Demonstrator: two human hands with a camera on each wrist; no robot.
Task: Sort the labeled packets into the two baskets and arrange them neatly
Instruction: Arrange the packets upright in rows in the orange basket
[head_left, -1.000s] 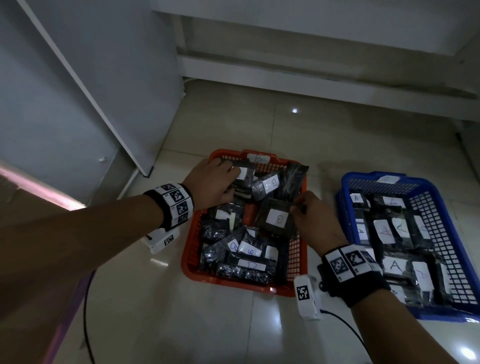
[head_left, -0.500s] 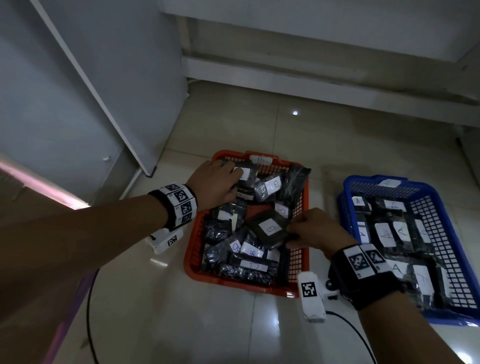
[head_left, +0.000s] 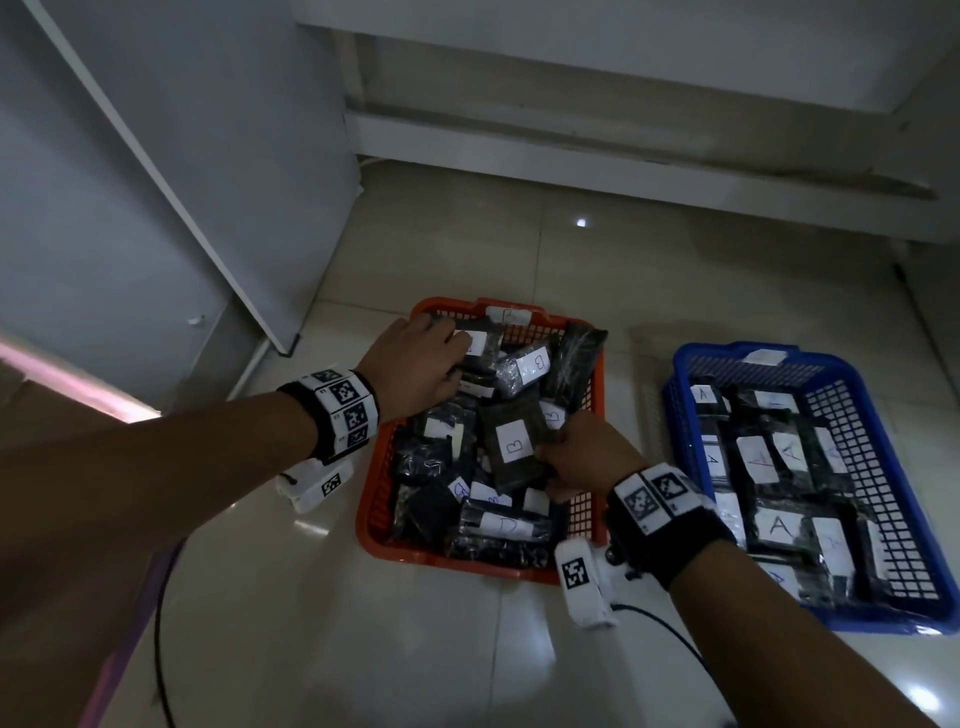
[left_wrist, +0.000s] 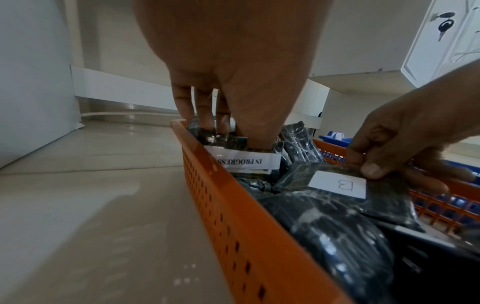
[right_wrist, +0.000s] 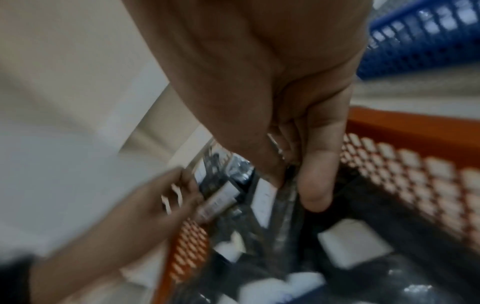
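An orange basket (head_left: 374, 483) on the floor holds several dark packets with white B labels, lying jumbled. My right hand (head_left: 582, 457) pinches the edge of one dark B packet (head_left: 511, 447) over the basket's middle; the left wrist view shows thumb on top and fingers beneath this B packet (left_wrist: 345, 185). My left hand (head_left: 421, 364) reaches into the far left corner of the basket (left_wrist: 233, 205), fingers curled down round a packet (left_wrist: 207, 135) by a white "IN PROGRESS" strip (left_wrist: 246, 161). To the right, a blue basket (head_left: 883, 493) holds A packets (head_left: 779, 525) laid flat.
A grey cabinet side (head_left: 156, 182) rises at the left, and a low white ledge (head_left: 623, 156) runs along the back. The tiled floor (head_left: 415, 649) lies in front of the baskets, with a thin black cable (head_left: 158, 649) at the lower left.
My right hand has pulled the B packet from the basket's far side toward the middle and nearer me. The left hand has stayed at the far left corner.
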